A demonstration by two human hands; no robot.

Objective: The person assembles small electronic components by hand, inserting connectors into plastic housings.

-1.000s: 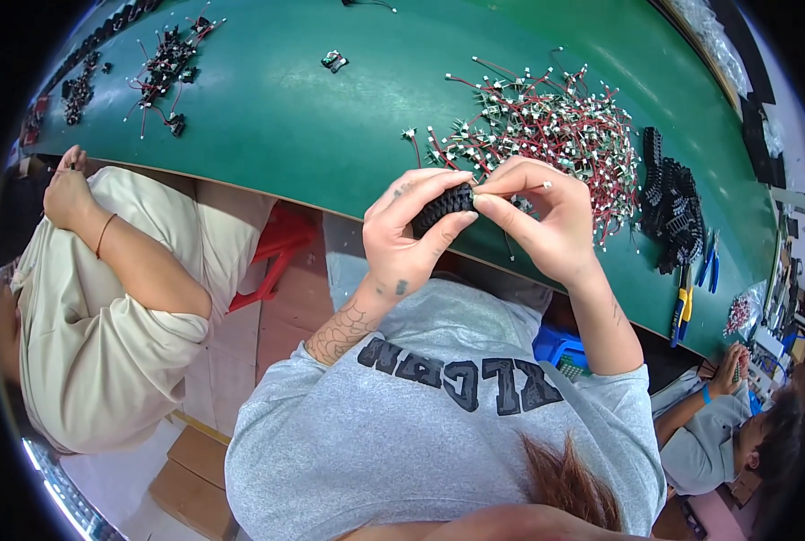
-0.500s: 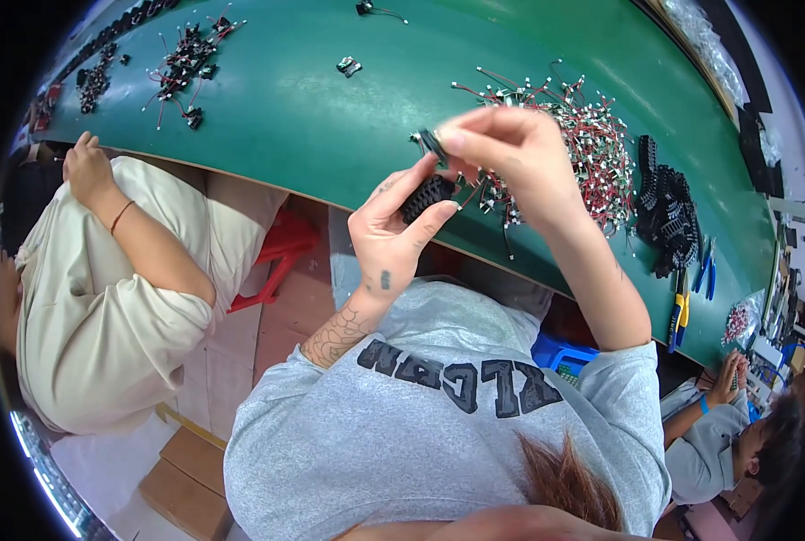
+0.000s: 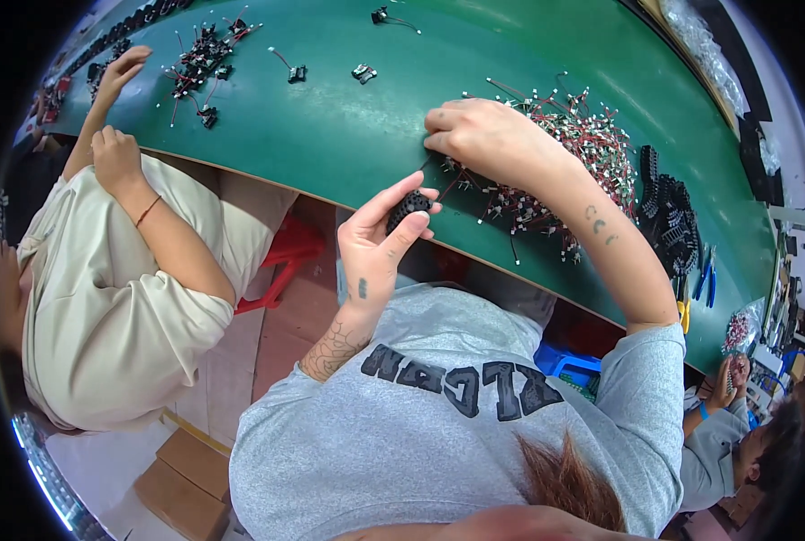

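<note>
My left hand (image 3: 371,248) is closed around a black ridged strip of small plastic pieces (image 3: 404,213), pinched between thumb and fingers above the table's near edge. Past it, my right hand (image 3: 479,135) is palm down over the green table, its fingers bent together at the left edge of a wire pile. A thin dark thing shows under those fingertips; what they hold is hidden. The pile of small white-ended connector leads with red and black wires (image 3: 592,149) spreads beneath and right of my right forearm.
Black ridged strips (image 3: 673,221), blue-handled pliers (image 3: 708,278) and a yellow-handled tool (image 3: 684,314) lie at the right. Small black wired parts (image 3: 206,59) form a heap at the far left, near a co-worker's arm (image 3: 172,239). Another person (image 3: 722,442) sits at lower right.
My right hand has turned palm down and drawn away from my left hand. A black wired part now lies on the table toward the left. The co-worker's far hand has come into view.
</note>
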